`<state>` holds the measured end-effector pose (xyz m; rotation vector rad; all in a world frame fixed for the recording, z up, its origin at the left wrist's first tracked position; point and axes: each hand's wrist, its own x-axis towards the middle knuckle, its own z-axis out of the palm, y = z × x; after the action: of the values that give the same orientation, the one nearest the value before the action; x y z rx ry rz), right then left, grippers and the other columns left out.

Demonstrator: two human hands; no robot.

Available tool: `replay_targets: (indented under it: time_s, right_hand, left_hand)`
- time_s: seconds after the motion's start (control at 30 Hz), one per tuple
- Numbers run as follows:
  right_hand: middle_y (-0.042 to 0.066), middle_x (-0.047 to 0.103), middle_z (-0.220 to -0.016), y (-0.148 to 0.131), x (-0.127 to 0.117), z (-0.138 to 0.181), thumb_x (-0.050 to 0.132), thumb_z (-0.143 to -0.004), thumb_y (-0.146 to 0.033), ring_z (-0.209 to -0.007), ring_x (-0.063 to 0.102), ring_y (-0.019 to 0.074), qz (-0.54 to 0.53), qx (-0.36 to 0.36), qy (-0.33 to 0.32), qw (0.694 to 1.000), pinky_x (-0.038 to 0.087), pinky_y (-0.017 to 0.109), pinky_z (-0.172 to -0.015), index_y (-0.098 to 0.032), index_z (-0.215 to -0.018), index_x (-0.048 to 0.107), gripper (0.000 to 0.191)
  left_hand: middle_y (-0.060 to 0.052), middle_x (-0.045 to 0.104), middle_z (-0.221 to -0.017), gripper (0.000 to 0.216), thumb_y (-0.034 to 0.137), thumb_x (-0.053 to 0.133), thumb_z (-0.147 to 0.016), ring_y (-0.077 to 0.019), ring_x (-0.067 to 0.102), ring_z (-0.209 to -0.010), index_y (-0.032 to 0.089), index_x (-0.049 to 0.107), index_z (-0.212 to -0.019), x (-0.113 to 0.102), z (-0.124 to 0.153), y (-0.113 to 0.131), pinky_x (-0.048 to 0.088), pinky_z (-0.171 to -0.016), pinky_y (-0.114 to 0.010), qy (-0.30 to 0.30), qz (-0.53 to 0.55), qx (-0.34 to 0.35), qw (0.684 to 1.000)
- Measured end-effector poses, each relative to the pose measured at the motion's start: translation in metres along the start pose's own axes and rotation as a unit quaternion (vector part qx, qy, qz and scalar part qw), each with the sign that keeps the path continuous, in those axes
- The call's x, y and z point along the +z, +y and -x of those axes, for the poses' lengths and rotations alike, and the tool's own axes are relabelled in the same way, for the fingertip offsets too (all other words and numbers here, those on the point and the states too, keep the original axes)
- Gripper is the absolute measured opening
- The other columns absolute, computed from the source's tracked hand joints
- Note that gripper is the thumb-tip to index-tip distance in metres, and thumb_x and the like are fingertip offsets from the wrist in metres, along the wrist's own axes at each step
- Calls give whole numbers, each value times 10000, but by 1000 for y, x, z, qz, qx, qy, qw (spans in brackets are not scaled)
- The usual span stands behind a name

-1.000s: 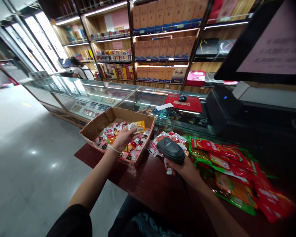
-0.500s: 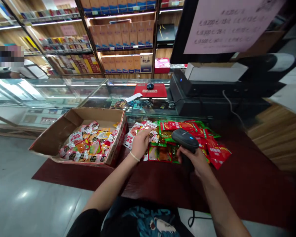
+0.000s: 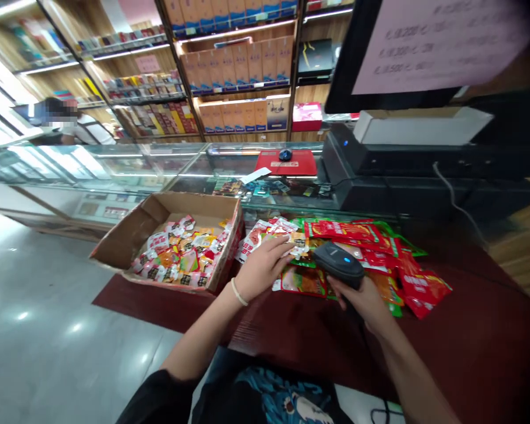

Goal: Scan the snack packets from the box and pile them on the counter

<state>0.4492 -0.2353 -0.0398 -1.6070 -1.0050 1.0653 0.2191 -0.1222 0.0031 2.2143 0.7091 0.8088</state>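
Observation:
My right hand (image 3: 365, 301) is wrapped round the handle of a black barcode scanner (image 3: 339, 264), which shows a small blue light. My left hand (image 3: 265, 266), a pale band on its wrist, lies with fingers stretched out over white and orange snack packets (image 3: 298, 242). Beneath and beside the scanner is a pile of red and green snack packets (image 3: 345, 231). One flat packet with a green and red edge (image 3: 301, 280) lies between my hands. To the left stands an open cardboard box (image 3: 194, 207) holding many small snack packets (image 3: 181, 250).
A glass display counter (image 3: 168, 168) runs behind the dark red mat (image 3: 291, 330). On it are a red mouse pad (image 3: 301, 165) and a mouse (image 3: 285, 154). A monitor (image 3: 342, 76) and black cash drawer (image 3: 371, 194) stand at right. Another person (image 3: 86, 126) is at the far left.
My left hand has gone from bent fingers at the white packets to stretched fingers over them. The scanner stays in my right hand above the pile. The view has shifted left.

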Motion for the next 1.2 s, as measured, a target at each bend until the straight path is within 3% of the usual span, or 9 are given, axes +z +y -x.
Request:
replay_targets:
  time_s: [0.17,0.43,0.53,0.6,0.7,0.9,1.0,1.13,1.2]
  right_hand:
    - [-22,532,-434,-24,29,-15,748,-716,-538,-387,450,142,53,-24,-45,997,348,276,-415,-209,-680,624,353]
    - [5,604,-499,-71,105,-38,779,-651,-488,-538,590,220,51,-96,-125,986,426,301,-450,-220,-796,722,311]
    - [7,629,-536,-84,135,-45,800,-633,-470,-562,607,216,40,-119,-163,979,450,296,-473,-225,-839,721,329]
    - [-13,591,-488,-92,151,-48,788,-656,-470,-480,562,185,47,-119,-183,975,424,283,-440,-222,-851,710,325]
    - [-39,523,-415,-101,166,-54,748,-709,-481,-367,460,142,65,-104,-220,968,363,269,-392,-210,-813,682,297]
    - [-29,504,-396,-97,169,-63,733,-719,-531,-371,449,131,76,-93,-245,962,348,251,-394,-209,-692,624,340]
    - [-34,508,-412,-98,164,-62,722,-736,-518,-375,451,130,63,-87,-237,966,356,250,-395,-199,-774,646,330]
    - [-63,489,-426,-106,158,-55,713,-744,-488,-376,439,119,30,-95,-205,974,348,237,-397,-193,-916,655,346]
    - [-72,480,-422,-108,155,-53,713,-744,-474,-373,432,114,20,-96,-206,974,344,233,-399,-198,-941,650,344]
  left_hand:
    - [-77,646,-1280,319,296,532,-939,-261,561,-1216,261,670,-1224,-68,36,17,366,-1107,-446,60,46,-65,995]
    - [-75,693,-1034,190,272,664,-830,-251,606,-995,269,734,-1006,-153,99,-48,438,-955,-345,230,-43,-225,946]
    - [-68,695,-981,181,266,695,-791,-243,607,-938,262,729,-969,-177,113,-70,447,-871,-300,248,-74,-262,930]
    - [-64,701,-959,169,253,678,-793,-237,614,-899,259,725,-955,-188,117,-84,440,-859,-296,219,-120,-274,929]
    - [-62,705,-864,165,202,679,-749,-234,627,-818,247,731,-899,-196,115,-106,443,-843,-303,123,-175,-291,932]
    - [-58,707,-831,363,126,742,-569,-242,652,-789,242,725,-912,-192,104,-143,459,-748,-272,-73,-193,-282,937]
    - [-86,693,-852,289,172,708,-638,-238,645,-783,210,706,-924,-189,97,-147,444,-714,-271,-115,-254,-271,921]
    - [-60,662,-791,59,233,637,-737,-202,606,-739,192,652,-777,-195,90,-142,416,-676,-266,-190,-311,-280,888]
    - [-39,649,-768,55,242,626,-751,-181,582,-721,187,630,-748,-200,90,-139,400,-661,-263,-147,-311,-277,897]
